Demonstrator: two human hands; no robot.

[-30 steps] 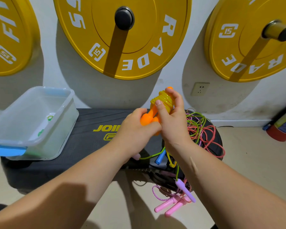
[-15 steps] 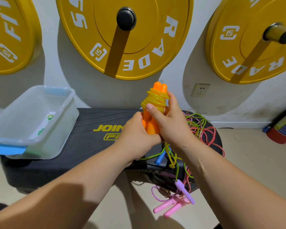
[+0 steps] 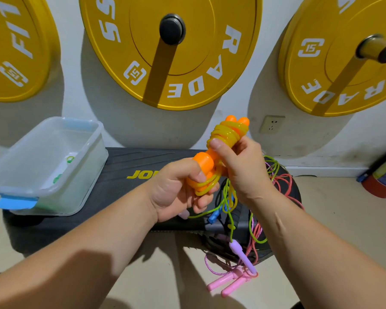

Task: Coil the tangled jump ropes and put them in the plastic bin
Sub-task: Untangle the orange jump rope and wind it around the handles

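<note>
winding looks nearly done: the orange jump rope [image 3: 228, 139] is gripped by the curled fingers of the left hand [image 3: 176, 195] and right hand [image 3: 243, 172], above the step platform [image 3: 129, 166]. next, the loose end must be tucked and the bundle carried left to the plastic bin [image 3: 91, 170]. since earlier, the bundle has been tilted rightward.

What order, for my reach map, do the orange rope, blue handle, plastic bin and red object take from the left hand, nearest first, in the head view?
1. orange rope: gripped in the left hand.
2. blue handle: just below it.
3. plastic bin: off to the left.
4. red object: far right, by the wall.
</note>
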